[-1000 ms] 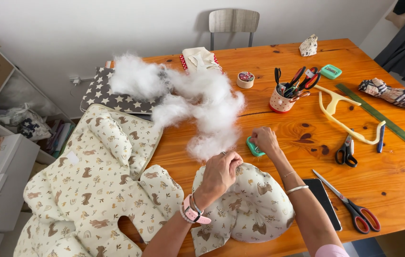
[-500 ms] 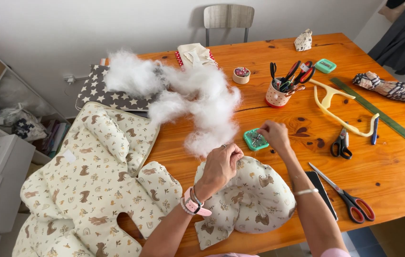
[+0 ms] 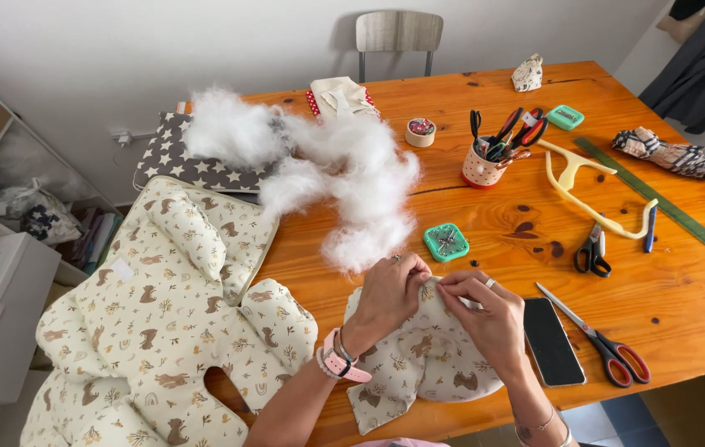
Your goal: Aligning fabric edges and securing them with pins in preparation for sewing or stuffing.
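Note:
A small cream cushion piece (image 3: 419, 364) printed with brown animals lies at the near edge of the orange wooden table (image 3: 683, 273). My left hand (image 3: 390, 294), with a pink watch on its wrist, pinches the cushion's top edge. My right hand (image 3: 485, 319) meets it there, fingertips pressed on the same seam. A small teal pin box (image 3: 446, 242) sits just beyond my hands. A large heap of white stuffing (image 3: 344, 178) spreads behind it.
A big matching padded cover (image 3: 154, 323) hangs off the table's left side. A black phone (image 3: 553, 341) and red-handled scissors (image 3: 609, 348) lie right of my hands. Farther off are small black scissors (image 3: 592, 251), a cup of tools (image 3: 485, 165), a yellow curve ruler (image 3: 588, 194), a green ruler (image 3: 675, 211) and a chair (image 3: 398, 37).
My right hand drew back from the teal pin box to the cushion's edge, joining my left hand there. The camera has tilted slightly.

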